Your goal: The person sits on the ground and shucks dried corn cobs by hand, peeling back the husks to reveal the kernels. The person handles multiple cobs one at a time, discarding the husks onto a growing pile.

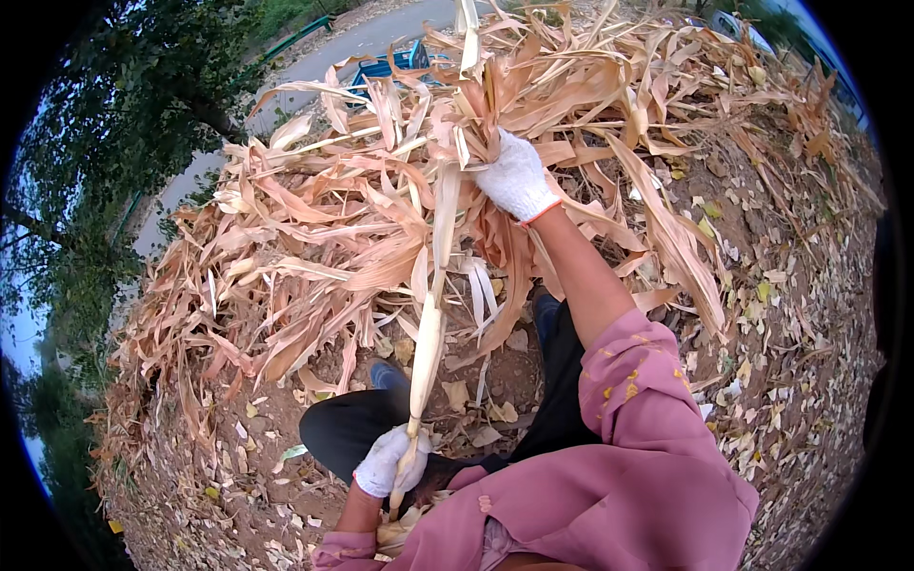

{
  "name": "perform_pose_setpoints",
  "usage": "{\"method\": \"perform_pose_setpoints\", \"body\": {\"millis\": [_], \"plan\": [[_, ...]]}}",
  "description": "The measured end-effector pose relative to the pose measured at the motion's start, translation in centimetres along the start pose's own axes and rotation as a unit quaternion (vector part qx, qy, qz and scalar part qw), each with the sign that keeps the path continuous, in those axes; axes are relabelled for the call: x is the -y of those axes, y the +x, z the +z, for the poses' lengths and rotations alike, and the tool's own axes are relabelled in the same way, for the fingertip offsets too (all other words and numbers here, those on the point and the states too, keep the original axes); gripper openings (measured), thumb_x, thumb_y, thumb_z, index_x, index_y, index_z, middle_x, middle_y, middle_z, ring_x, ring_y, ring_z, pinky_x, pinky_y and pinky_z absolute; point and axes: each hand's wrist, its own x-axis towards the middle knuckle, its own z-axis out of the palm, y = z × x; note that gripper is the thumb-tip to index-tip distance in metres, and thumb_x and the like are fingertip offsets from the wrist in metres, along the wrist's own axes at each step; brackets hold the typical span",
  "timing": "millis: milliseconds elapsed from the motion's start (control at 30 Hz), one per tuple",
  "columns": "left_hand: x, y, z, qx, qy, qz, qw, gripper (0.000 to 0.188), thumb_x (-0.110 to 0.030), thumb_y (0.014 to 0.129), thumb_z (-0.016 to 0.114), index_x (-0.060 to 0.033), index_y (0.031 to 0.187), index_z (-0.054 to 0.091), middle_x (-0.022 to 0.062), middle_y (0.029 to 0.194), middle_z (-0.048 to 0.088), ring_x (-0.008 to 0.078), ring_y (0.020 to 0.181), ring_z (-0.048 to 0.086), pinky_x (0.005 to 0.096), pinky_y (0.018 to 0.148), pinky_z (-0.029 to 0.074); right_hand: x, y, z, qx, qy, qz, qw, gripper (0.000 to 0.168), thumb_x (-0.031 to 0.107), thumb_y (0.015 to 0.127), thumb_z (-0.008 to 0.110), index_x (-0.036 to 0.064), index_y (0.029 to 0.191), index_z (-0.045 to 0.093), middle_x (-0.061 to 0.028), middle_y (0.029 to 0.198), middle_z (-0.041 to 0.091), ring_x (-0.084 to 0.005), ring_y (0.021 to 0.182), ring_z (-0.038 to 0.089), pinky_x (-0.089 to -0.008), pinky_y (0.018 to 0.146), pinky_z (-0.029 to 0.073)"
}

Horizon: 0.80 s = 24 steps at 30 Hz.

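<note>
A dry corn stalk (428,342) runs from near my lap up and away into the heap of dried corn stalks and leaves (307,235). Low in the picture, my left hand (394,460), in a white knit glove, is closed around its lower end. Farther out, my right hand (515,175), gloved the same way with an orange cuff edge, reaches in among the stalk's upper leaves. Its fingers are partly hidden by leaves, so its exact grip does not show. Broad tan leaves (503,250) hang just below the right hand.
Bare soil (728,178) strewn with fallen leaves lies to the right. Beyond the heap stand a blue crate-like frame (389,66) and a paved path (307,68). Trees (136,93) rise at left. My shoes (389,376) touch the heap's near edge. Pale husks (393,535) lie by my lap.
</note>
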Motion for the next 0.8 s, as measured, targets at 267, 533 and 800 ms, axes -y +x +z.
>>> {"method": "perform_pose_setpoints", "body": {"millis": [267, 533, 800], "plan": [[-8.6, 0.5, 1.3, -0.129, 0.103, 0.14, 0.976, 0.035, -0.039, 0.1, 0.047, -0.0049, 0.093, 0.055, 0.0048, 0.05, 0.049, 0.0103, 0.03, 0.036, 0.0231, 0.028, 0.027, 4.2, -4.7, 2.3, 0.191, -0.093, -0.131, 0.968, 0.051, 0.031, 0.071, 0.07, 0.008, 0.113, 0.052, -0.0165, 0.091, 0.066, -0.0365, 0.088, 0.064, -0.0455, 0.075, 0.051], [-27.1, 5.1, -3.5, -0.275, 0.243, 0.26, 0.893, 0.03, -0.036, 0.097, 0.051, -0.0068, 0.1, 0.054, 0.0024, 0.062, 0.057, 0.0087, 0.038, 0.048, 0.0219, 0.032, 0.04, 2.9, -4.0, 3.2, 0.156, -0.111, -0.089, 0.977, 0.059, 0.028, 0.069, 0.073, 0.007, 0.12, 0.055, -0.0193, 0.097, 0.066, -0.0383, 0.089, 0.063, -0.0456, 0.077, 0.051], [-29.1, 1.5, -2.8, -0.207, 0.736, 0.317, 0.562, 0.06, -0.047, 0.095, 0.052, -0.0101, 0.142, 0.043, 0.0158, 0.137, 0.052, 0.0274, 0.122, 0.053, 0.037, 0.101, 0.044, 0.0, -3.9, 5.0, 0.171, -0.1, -0.145, 0.97, 0.051, 0.018, 0.067, 0.066, 0.001, 0.114, 0.057, -0.0251, 0.093, 0.065, -0.0423, 0.09, 0.061, -0.0458, 0.077, 0.05]]}}
